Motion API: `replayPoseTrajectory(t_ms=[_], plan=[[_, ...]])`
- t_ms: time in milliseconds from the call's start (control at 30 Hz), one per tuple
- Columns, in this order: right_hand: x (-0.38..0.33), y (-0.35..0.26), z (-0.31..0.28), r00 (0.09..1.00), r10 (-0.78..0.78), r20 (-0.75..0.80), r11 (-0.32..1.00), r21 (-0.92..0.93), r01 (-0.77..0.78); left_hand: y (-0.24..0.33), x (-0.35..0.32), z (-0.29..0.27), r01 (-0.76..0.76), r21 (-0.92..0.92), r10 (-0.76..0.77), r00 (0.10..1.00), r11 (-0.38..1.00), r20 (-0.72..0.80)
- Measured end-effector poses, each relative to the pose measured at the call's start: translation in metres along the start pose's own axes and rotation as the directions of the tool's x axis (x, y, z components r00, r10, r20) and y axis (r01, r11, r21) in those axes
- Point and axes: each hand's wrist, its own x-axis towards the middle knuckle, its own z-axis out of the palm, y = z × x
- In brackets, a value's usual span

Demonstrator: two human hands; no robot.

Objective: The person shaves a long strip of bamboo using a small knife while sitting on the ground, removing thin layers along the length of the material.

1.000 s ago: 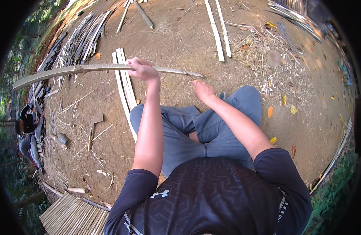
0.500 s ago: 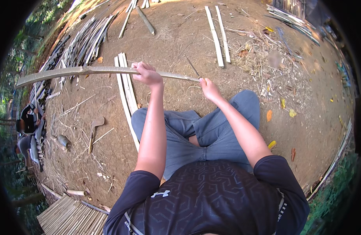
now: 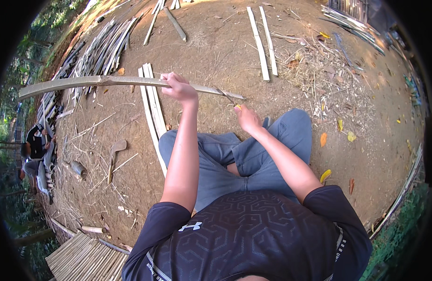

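My left hand (image 3: 179, 89) is wrapped round a long bamboo strip (image 3: 127, 80), which runs sideways in front of my crossed legs. Its longer part reaches far to the left. The shorter end sticks out on the right of my fist. My right hand (image 3: 247, 119) is closed on a knife (image 3: 228, 97), a bit of yellow showing at the grip. The thin dark blade slants up and left across the right part of the strip. Whether the edge bites into the bamboo I cannot tell.
Pale split strips (image 3: 152, 105) lie left of my knee, others (image 3: 259, 44) ahead. A hatchet-like tool (image 3: 116, 149) and a dark cylinder (image 3: 78, 168) lie on the left. Beyond is a pile of split bamboo (image 3: 103, 49). Another person (image 3: 37, 145) sits far left. Shavings (image 3: 319, 89) litter the right.
The knife has come leftward along the strip, its blade now tilted more to the left and crossing the bamboo. My right hand has dropped slightly nearer to me. My left hand keeps its hold.
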Motion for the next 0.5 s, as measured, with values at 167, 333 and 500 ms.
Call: replayPoseTrajectory(t_ms=[167,333,500], plan=[[0.013,0.015,0.005,0.999,0.047,0.005,0.999,-0.001,-0.047,-0.002,-0.004,0.012,-0.008,-0.021,0.009,0.999,1.000,0.050],[0.016,0.018,0.003,0.997,0.036,0.063,0.986,0.162,-0.046,-0.001,-0.006,0.013,-0.003,-0.052,0.005,1.000,0.999,0.031],[0.037,0.046,0.046,0.888,0.331,-0.318,0.874,0.457,-0.162,0.005,0.001,-0.005,-0.051,-0.003,0.051,0.998,0.999,0.044]])
